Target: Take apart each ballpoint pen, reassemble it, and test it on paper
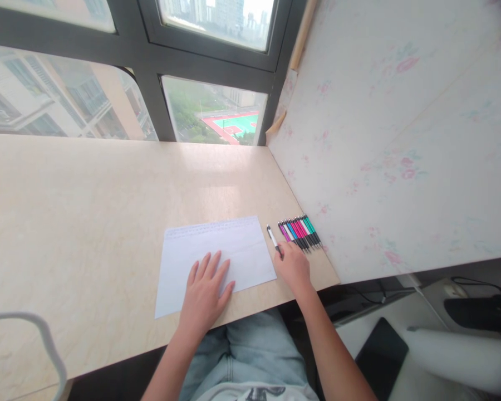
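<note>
A white sheet of paper (242, 245) lies on the sill-like tabletop, with lines of small handwriting along its top edge. My left hand (206, 289) rests flat on the sheet, fingers spread, holding nothing. Just off the paper's right edge, my right hand (293, 266) has its fingers curled at the dark lower end of a white pen (272, 236). That pen points away from me, apart from the others. Beyond my right knuckles lies a row of pens (300, 229) in purple, white, blue, pink and green, side by side; my hand hides some lower ends.
A flower-patterned wall (401, 139) bounds the tabletop (87, 223) on the right. Dark-framed windows (217, 108) stand at the back. A pale curved tube (42, 328) is at the front left. At lower right lies a dark flat object (382, 356), below the tabletop.
</note>
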A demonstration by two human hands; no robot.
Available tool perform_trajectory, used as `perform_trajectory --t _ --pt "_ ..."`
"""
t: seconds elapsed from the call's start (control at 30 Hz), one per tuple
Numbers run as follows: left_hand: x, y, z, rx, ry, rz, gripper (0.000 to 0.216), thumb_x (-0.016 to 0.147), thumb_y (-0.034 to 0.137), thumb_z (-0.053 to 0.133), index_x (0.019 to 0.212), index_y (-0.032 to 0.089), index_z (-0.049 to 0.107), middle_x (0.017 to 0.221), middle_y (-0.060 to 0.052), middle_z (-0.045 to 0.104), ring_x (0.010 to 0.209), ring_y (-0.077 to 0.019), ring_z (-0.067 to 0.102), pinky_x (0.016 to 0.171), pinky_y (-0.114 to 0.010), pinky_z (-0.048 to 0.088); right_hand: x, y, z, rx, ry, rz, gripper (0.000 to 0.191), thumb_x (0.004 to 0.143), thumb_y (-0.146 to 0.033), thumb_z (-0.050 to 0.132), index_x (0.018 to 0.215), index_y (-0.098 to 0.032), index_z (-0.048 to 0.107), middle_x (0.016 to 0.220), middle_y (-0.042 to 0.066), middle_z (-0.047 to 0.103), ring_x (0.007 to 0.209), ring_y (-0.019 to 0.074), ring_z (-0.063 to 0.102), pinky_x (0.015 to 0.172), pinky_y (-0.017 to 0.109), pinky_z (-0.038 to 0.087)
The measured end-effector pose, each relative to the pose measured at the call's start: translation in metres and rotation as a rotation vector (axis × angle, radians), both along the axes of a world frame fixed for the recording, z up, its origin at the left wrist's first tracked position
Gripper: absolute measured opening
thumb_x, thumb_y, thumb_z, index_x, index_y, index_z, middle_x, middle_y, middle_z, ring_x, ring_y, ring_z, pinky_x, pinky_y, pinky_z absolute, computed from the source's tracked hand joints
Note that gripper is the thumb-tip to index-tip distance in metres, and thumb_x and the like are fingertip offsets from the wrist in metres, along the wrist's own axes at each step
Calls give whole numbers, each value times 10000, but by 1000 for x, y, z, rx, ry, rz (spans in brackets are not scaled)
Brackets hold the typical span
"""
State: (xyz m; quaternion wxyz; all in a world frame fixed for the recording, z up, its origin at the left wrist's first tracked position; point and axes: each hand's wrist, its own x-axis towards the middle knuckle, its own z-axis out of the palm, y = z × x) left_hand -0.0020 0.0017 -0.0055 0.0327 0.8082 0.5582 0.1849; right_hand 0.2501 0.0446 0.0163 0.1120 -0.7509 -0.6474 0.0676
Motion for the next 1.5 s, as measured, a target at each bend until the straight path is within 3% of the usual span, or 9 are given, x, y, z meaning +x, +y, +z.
perform_trajectory --t 0.27,0.43,0.77,1.3,1.43,1.5 --pt "-1 1 -2 14 -4 -4 452 902 381 516 1330 239 552 1495 -101 448 1388 -347 373 1113 -561 307 19 6 -4 74 -72 -61 238 875 -199 556 1089 -177 658 954 95 650 866 213 592 741 296 404" --pt "-1 1 0 0 6 -1 452 906 375 511 1332 231 550 1495 -106 447 1392 -347 367 1118 -559 297 10 -4 -3 124 -2 -78 302 880 -193 541 1169 -180 629 935 75 641 826 194 591 722 282 411" --pt "4 4 1 13 82 -16 454 903 377 509 1317 196 558 1469 -151 469 1354 -382 403 1082 -579 329 -40 -18 -19 331 224 219 232 865 -118 506 1020 -167 671 986 95 659 978 232 553 870 340 451" --pt "15 16 2 47 72 -6 442 904 350 501 1307 177 551 1450 -173 478 1345 -383 405 1078 -572 331 -50 -11 -24 318 241 223 228 816 -111 537 991 -190 658 1036 94 609 995 248 525 902 403 432" --pt "12 12 5 106 -22 5 404 913 293 488 1297 181 540 1406 -165 520 1302 -339 460 1094 -555 323 -50 -14 -26 378 263 237 241 832 -101 513 1008 -183 657 1030 96 626 983 242 541 902 400 433" --pt "10 9 6 139 -112 11 376 914 256 480 1279 199 548 1331 -145 579 1220 -306 531 1059 -515 385 -49 -18 -27 434 295 258 262 849 -84 477 1015 -180 656 1012 92 642 969 231 554 895 389 439"
